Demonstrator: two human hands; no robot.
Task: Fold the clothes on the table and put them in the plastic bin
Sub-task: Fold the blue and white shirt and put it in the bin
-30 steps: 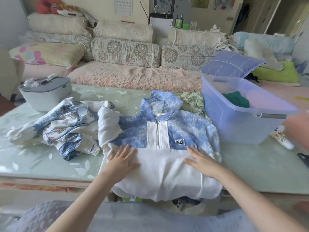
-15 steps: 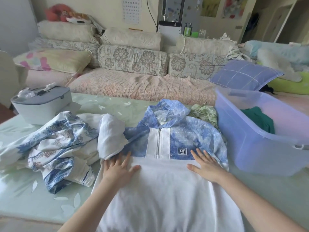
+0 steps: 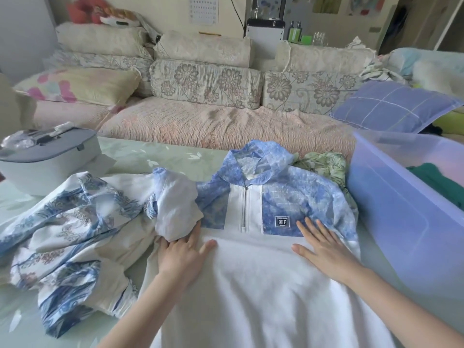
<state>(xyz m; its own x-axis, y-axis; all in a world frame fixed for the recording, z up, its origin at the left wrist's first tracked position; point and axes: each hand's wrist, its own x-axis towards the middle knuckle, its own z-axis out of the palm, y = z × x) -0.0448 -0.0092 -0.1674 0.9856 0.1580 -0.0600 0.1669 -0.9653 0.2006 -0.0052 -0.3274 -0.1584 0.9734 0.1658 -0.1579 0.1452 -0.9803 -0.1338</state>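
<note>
Left hand [image 3: 179, 257] reaches sleeve [image 3: 175, 209], right hand [image 3: 324, 249] higher

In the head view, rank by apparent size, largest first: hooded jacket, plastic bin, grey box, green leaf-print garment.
1. hooded jacket, nearest the camera.
2. plastic bin, cut by the frame edge.
3. grey box.
4. green leaf-print garment, partly hidden.

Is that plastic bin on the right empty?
No, a dark green garment lies inside the plastic bin, visible over its near wall.
</note>
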